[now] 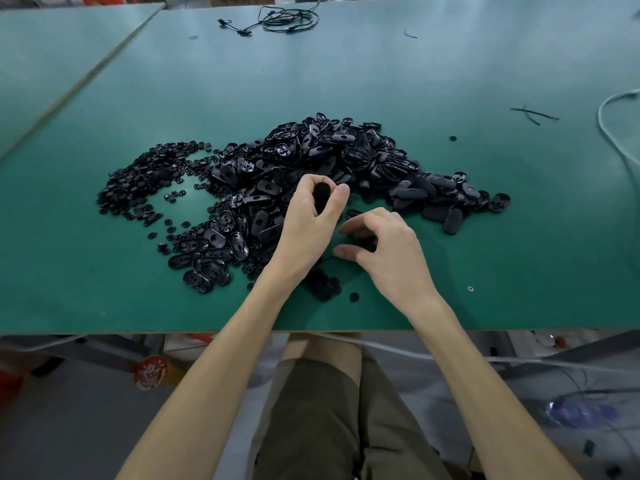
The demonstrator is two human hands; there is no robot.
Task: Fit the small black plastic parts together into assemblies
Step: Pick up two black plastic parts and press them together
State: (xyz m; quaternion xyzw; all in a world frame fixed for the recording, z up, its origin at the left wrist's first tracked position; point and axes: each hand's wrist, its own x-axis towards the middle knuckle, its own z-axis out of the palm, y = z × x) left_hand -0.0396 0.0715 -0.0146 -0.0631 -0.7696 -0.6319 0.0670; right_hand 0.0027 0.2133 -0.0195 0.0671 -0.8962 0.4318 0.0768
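Left hand (311, 216) is clamped on one oval shell (320, 199), smooth black plastic, held upright btwn thumb & curled fingers, just above the near edge of the big pile.

Right hand (384, 247) hovers low over the table (450, 64) just beside the left one, fingers bent, thumb & forefinger apart. Something dark sits under the palm; can't tell if it's held.

The shell pile (332, 154) lies mid-table: glossy rounded oval pieces, some hollow side up showing ribs, some w/ a round hole. Left of it is a flatter spread of small round discs (145, 178), matte black. A few more discs (322, 284) lie btwn the wrists, near the table's front edge.

Table top is a dull green mat. At the far edge lies a coiled black cable (291, 19); at right, thin black strips (533, 114) & a white cord (613, 126).
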